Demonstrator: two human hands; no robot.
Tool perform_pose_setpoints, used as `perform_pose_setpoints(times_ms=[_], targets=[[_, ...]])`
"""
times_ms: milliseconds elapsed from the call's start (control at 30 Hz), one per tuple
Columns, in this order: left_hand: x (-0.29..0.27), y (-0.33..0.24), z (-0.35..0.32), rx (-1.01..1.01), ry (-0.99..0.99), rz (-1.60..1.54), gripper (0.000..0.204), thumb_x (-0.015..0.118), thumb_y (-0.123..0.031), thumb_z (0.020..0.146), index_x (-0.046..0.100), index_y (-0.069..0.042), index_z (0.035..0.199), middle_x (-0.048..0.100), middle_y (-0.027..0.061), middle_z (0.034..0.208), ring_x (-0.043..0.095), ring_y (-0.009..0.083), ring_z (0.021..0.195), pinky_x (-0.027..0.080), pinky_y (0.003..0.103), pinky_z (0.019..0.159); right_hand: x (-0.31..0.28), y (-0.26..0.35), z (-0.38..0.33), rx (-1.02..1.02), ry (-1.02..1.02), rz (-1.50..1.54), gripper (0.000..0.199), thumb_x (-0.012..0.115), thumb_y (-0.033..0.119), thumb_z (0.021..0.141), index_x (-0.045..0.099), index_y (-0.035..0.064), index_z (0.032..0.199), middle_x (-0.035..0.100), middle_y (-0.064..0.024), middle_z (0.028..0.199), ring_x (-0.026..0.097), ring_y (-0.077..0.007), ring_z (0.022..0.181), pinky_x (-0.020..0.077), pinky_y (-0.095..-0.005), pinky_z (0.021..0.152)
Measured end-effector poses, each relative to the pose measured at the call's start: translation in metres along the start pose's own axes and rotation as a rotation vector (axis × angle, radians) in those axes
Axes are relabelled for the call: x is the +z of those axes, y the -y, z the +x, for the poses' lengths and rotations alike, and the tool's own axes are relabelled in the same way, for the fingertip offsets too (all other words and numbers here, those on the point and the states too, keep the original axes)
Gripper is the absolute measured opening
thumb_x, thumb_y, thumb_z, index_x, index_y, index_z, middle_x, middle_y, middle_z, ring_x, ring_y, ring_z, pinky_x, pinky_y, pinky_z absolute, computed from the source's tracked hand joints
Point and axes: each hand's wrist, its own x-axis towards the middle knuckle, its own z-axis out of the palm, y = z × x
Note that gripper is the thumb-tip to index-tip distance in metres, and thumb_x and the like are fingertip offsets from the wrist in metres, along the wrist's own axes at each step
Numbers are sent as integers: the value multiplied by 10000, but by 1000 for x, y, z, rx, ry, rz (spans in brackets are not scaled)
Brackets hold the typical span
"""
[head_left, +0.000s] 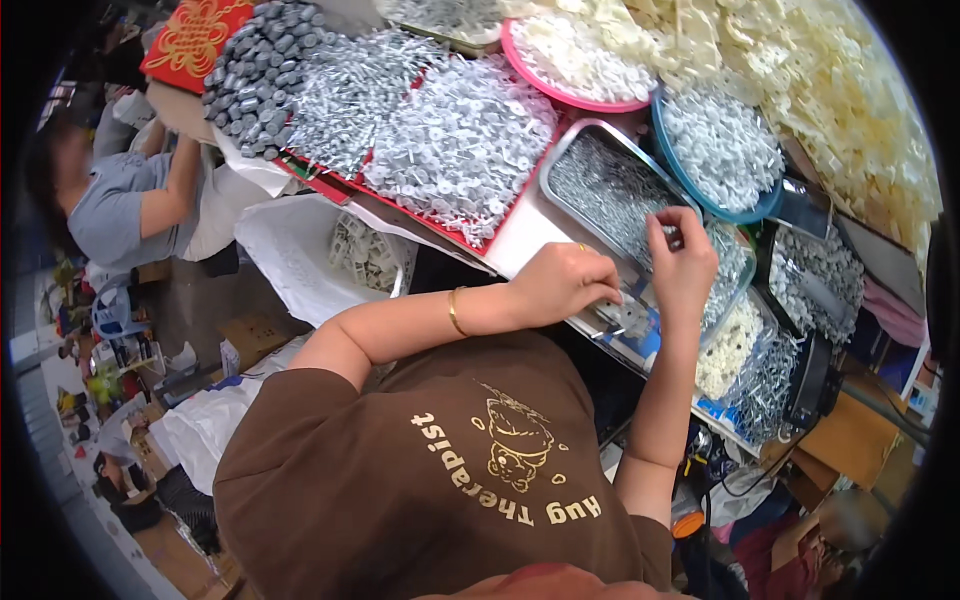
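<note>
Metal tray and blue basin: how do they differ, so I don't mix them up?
The metal tray is a long rectangle with rounded corners, while the blue basin is round. The metal tray holds thin silvery pieces; the blue basin holds chunkier whitish pieces. In this view the right hand overlaps the metal tray, but not the blue basin. Both are open-topped and hold many small loose pieces.

Palm of left grip [563, 284] hidden, cream plastic pile [830, 80] cut off at top
</note>
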Motion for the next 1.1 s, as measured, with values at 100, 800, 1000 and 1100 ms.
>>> perform_pose_setpoints(times_ms=[100,800,1000,1100], targets=[[-3,-2,1,8,-1,47,153,805,-155,783,690,-58,813,702,67,793,685,261,734,540,366,663,-2,0,-1,64,-12,120,112,740,105,894,680,17,928,691,-43,784,620,-107,661,497,-268,632],[2,2,8,7,8,-10,113,802,-105,787,713,-59,839,734,63,873,689,227,774,537,349,665,-18,7,-18,185,-7,398,132,765,100,892,696,0,943,704,-20,813,614,-58,727,491,-221,678],[2,-5,13,163,70,140,163,779,-127,796,630,-63,811,671,85,803,671,273,798,542,382,676,-17,18,-20,125,7,382,126,763,85,891,693,-6,943,702,-22,815,612,-64,723,492,-225,678],[-1,-7,12,247,119,193,133,731,-111,757,610,-66,786,646,82,772,661,272,827,543,378,716,-18,17,-21,113,12,388,119,758,78,895,684,-3,942,694,-20,814,607,-66,728,491,-230,687]])
